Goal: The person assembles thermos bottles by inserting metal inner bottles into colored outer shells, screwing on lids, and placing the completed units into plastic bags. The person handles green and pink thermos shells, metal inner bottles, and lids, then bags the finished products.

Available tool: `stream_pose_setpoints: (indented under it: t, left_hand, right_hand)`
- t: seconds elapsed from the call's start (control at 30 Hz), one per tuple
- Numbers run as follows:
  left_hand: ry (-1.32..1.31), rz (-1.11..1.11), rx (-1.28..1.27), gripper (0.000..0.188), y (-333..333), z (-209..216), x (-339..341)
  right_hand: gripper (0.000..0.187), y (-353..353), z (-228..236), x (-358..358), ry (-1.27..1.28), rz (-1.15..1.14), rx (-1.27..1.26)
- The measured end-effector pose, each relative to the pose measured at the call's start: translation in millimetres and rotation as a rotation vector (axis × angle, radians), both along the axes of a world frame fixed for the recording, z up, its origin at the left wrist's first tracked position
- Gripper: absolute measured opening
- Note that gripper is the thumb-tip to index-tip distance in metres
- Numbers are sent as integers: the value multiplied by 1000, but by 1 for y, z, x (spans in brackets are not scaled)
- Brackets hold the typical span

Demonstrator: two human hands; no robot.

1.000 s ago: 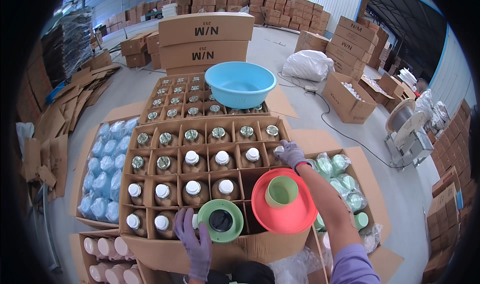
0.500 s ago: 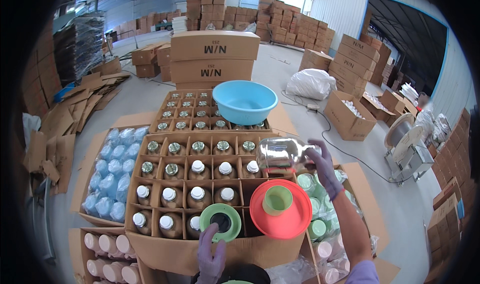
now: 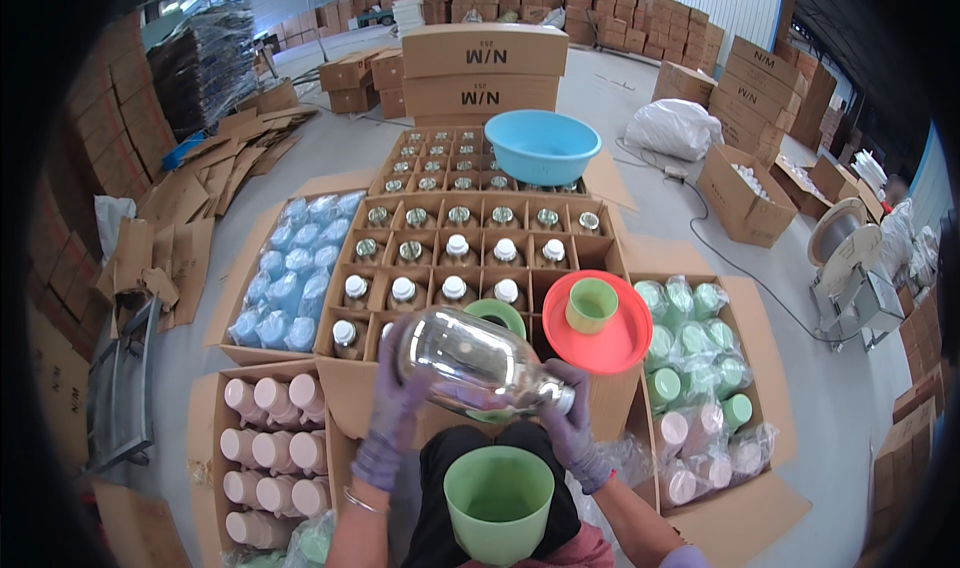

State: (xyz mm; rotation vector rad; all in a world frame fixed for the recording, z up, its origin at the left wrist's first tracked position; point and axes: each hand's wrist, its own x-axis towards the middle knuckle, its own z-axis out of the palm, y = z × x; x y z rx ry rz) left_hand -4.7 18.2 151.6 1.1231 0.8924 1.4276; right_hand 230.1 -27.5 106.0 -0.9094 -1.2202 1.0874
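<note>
A silvered glass vacuum flask liner [image 3: 468,361] lies nearly level across both my gloved hands, above my lap. My left hand [image 3: 402,383] wraps its broad base end. My right hand [image 3: 568,408] grips its narrow neck, where a whitish end shows past the fingers. Behind the liner, a green funnel-shaped piece [image 3: 497,316] is partly hidden. To its right, a red dish [image 3: 598,340] holds a green cup [image 3: 591,304] on the divided carton [image 3: 480,197]. A green plastic tub [image 3: 499,503] stands in my lap.
The carton's cells hold silvered liners, several with white caps [image 3: 455,287]. A blue basin [image 3: 543,146] rests on the carton behind. Boxes of blue-wrapped pieces [image 3: 285,313], pink cups [image 3: 272,448] and green cups [image 3: 690,338] surround me. A cable [image 3: 740,268] crosses the floor at right.
My right hand has brought the liner from above the carton's right side down toward my lap. My left hand has left the green piece and taken the base end. The view has shifted.
</note>
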Motion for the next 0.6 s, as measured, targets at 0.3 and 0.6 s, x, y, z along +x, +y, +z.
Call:
stream_pose_setpoints:
  t: [0.3, 0.6]
  left_hand:
    - [719, -304, -38, 81, -99, 6, -62]
    - [529, -54, -300, 38, -216, -95, -65]
  right_hand:
    - [45, -119, -38, 36, -384, 198, -108]
    - [99, -119, 4, -16, -397, 492, 324]
